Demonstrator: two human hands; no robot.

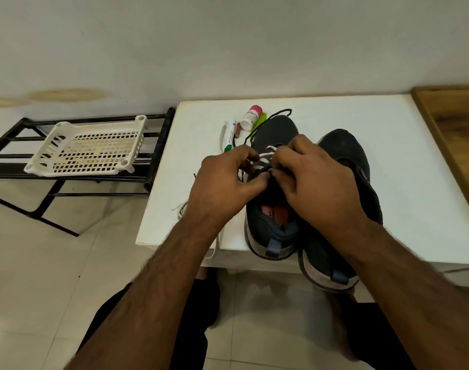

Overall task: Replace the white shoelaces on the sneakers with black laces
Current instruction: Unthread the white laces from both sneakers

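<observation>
Two dark grey sneakers stand side by side on a white table (414,166), heels toward me. The left sneaker (274,132) still carries a white lace (265,156) across its eyelets. My left hand (222,182) and my right hand (316,180) meet over its tongue, fingers curled and pinching the white lace. The right sneaker (342,148) is partly covered by my right hand and forearm. A black lace (278,112) lies looped on the table past the left sneaker's toe. A loose white lace end (180,208) trails off the table's left edge.
A small bottle with a pink cap (250,117), a green item (261,118) and pens (228,137) lie behind the shoes. Left of the table a black metal rack (14,145) holds a white plastic basket (91,148). A wooden surface (452,124) borders the right.
</observation>
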